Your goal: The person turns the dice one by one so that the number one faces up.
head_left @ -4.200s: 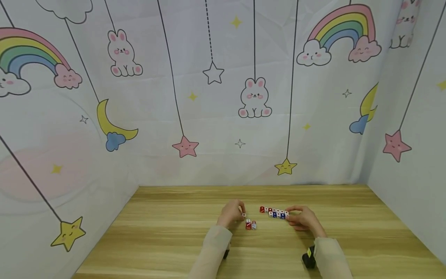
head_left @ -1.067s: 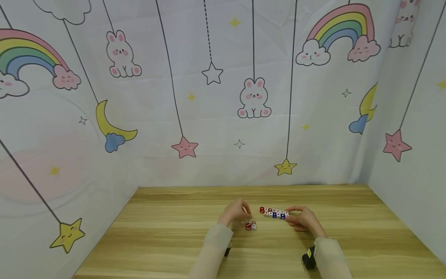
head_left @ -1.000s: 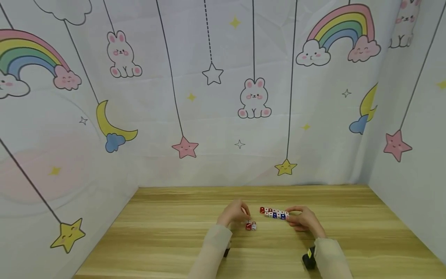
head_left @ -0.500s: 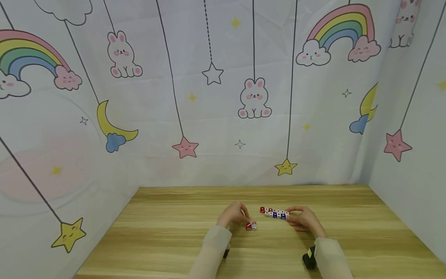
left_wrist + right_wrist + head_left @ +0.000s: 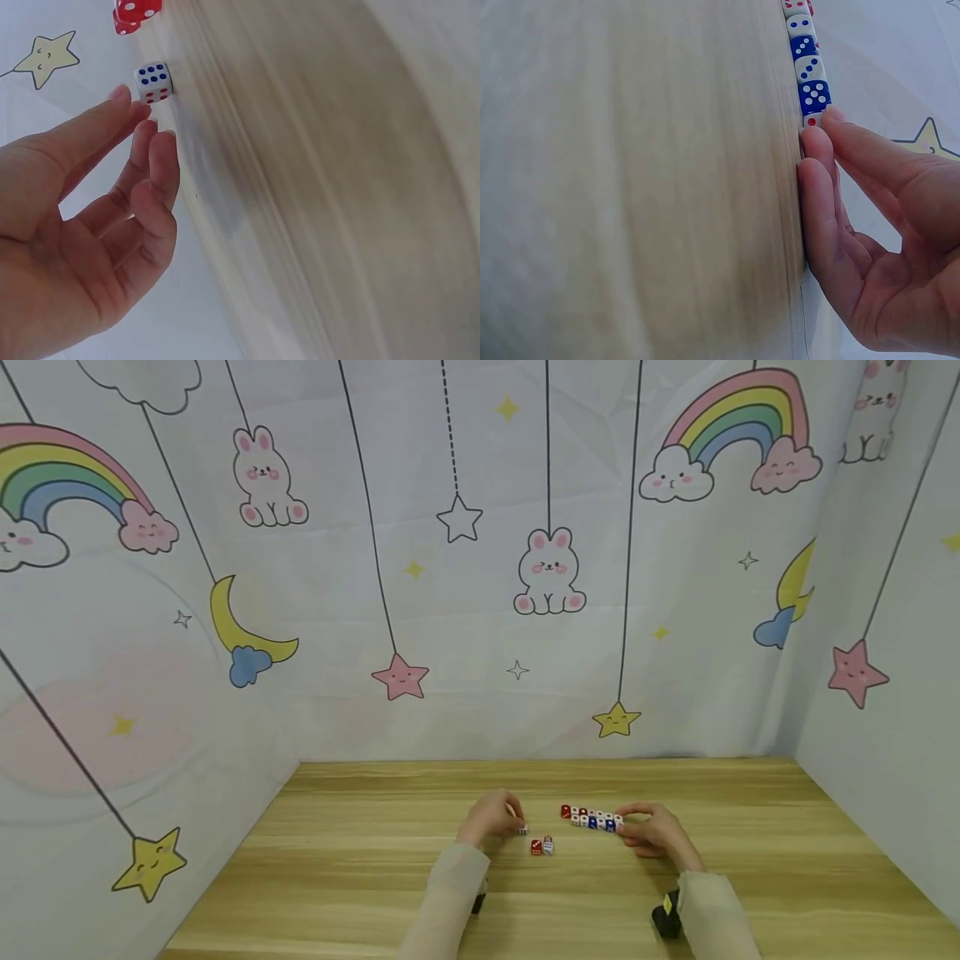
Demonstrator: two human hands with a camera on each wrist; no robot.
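In the head view my left hand (image 5: 491,816) pinches a white die (image 5: 522,830) at its fingertips. The left wrist view has this white die (image 5: 153,82) with blue pips on one face and red pips on another. In front of that hand, a red die (image 5: 536,847) sits beside a white die (image 5: 548,850), which has a reddish die behind it. My right hand (image 5: 654,831) grips the right end of two adjoining rows of dice (image 5: 592,822), red, white and blue. In the right wrist view its fingertips touch the end white die (image 5: 812,121) with a red pip.
The wood-grain table (image 5: 360,860) is bordered by a white curtain (image 5: 465,727) printed with stars, rabbits and rainbows at the back and sides. A black device (image 5: 666,917) sits at the right wrist.
The front row gained a white die at its left end between the oldest frame and later ones. My left hand then took a white die from behind the red one and moved left.
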